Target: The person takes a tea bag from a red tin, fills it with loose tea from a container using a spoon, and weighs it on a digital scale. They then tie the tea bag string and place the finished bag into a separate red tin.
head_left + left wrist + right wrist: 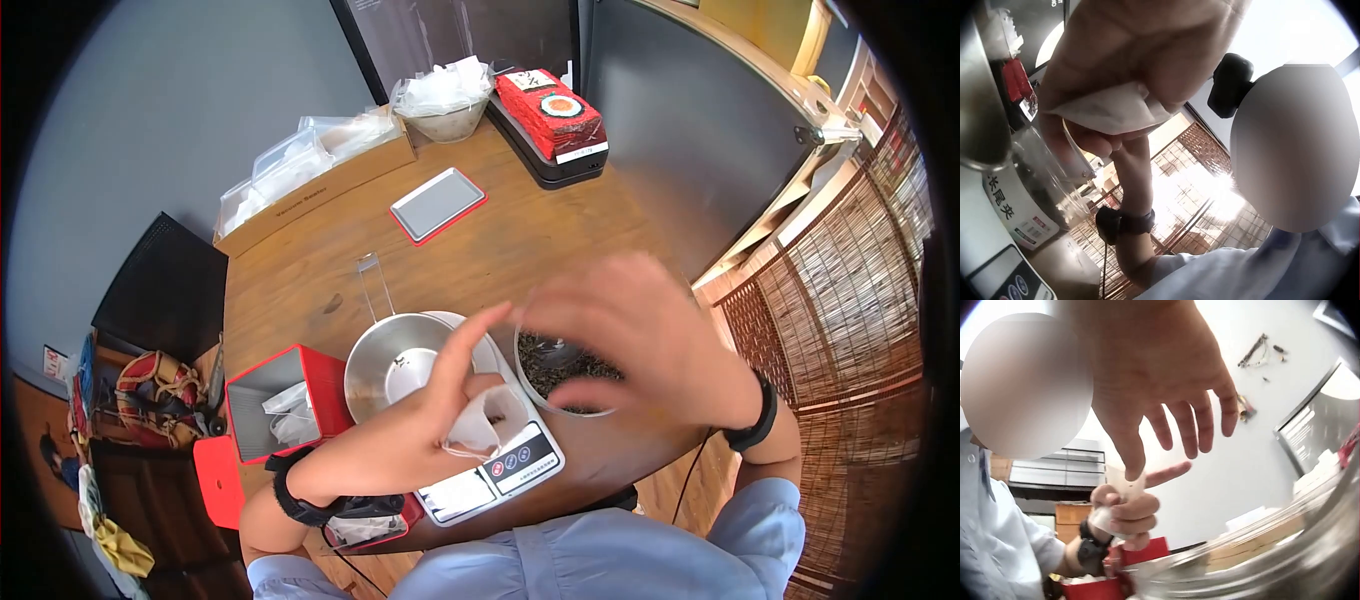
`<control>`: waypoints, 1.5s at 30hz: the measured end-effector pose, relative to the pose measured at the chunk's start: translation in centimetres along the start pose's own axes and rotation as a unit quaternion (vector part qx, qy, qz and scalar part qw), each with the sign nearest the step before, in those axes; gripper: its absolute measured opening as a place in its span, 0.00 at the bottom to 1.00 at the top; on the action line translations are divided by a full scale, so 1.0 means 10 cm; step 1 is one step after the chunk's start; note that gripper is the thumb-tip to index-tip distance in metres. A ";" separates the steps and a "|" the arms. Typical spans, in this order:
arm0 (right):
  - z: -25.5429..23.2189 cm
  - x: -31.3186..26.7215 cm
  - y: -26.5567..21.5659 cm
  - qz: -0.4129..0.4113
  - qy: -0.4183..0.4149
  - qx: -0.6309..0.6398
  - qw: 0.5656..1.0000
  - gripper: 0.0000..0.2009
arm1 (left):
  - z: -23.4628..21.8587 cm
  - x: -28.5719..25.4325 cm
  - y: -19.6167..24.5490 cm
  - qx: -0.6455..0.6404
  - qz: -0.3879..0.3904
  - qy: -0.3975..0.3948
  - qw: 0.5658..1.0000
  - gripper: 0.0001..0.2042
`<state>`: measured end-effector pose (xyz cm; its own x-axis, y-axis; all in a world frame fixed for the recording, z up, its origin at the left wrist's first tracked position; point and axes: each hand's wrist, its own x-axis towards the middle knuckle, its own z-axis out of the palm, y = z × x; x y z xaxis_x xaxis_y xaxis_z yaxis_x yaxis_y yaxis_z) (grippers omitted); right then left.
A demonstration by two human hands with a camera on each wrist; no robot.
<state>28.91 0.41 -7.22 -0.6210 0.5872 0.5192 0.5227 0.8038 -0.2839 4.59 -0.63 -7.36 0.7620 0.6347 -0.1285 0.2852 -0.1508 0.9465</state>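
Observation:
My left hand [420, 430] pinches a small white filter bag [478, 425] over the kitchen scale [545, 455], its index finger pointing out. A few dark specks show in the bag. My right hand [650, 340], blurred in the head view, hangs above a clear jar [521, 372] of dark dried leaves [550, 378]. In the right wrist view its fingers [1188, 428] spread loosely with nothing between them. A steel pan [365, 365] with a wire handle stands beside the left hand, a few dark bits on its bottom.
Left of the pan is a red square tin [325, 375] with white bags inside. Farther back are a small grey tray [440, 203], a cardboard box [320, 195] of clear bags, a bowl [445, 124] of white packets and a red package [545, 110] on a black device [570, 172].

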 end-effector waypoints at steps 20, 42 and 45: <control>0.18 0.18 -0.27 -0.064 -0.033 0.094 0.993 0.08 | 0.03 -0.34 0.16 0.321 0.167 0.232 0.903 0.06; 0.39 0.32 -0.39 -0.032 -0.032 0.271 0.962 0.05 | -0.22 -0.64 0.14 -0.122 0.081 0.218 0.965 0.03; 0.36 0.32 -0.37 -0.043 -0.012 0.216 0.975 0.05 | -0.24 -0.69 0.09 -0.160 0.080 0.239 0.954 0.03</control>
<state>22.85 -0.37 -7.42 -0.6678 0.5139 0.5385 0.1768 0.8123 -0.5558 -1.75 -3.34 -4.91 0.4066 0.9077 0.1034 -0.0627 -0.0852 0.9944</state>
